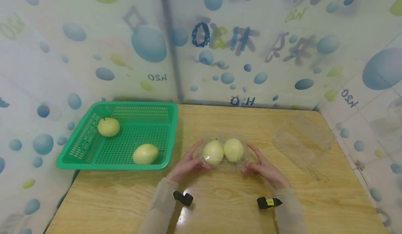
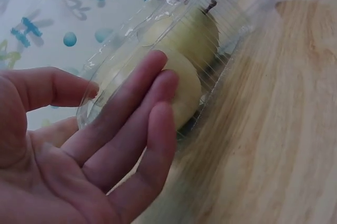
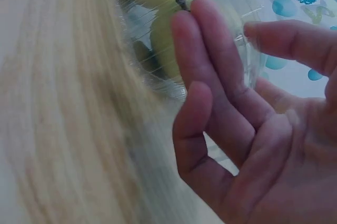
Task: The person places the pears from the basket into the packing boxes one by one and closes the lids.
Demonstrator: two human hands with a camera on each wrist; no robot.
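Observation:
In the head view, a clear plastic fruit box (image 1: 225, 135) lies at the middle of the wooden table. Two pale yellow-green pears (image 1: 213, 153) sit side by side inside it. My left hand (image 1: 189, 165) holds the box's left end between thumb and fingers. At the opposite end my right hand (image 1: 263, 167) grips it the same way. The left wrist view shows fingers (image 2: 163, 92) along the ribbed side wall, over a pear. A dark pear stem (image 3: 181, 1) shows through the plastic in the right wrist view.
A green plastic basket (image 1: 173, 136) stands at the left, with one pear (image 1: 109, 127) at its back left and another pear (image 1: 146, 154) near its front. A second clear plastic container (image 1: 303, 141) lies toward the back right. Patterned sheeting (image 1: 201, 73) rises behind the table (image 1: 226, 206).

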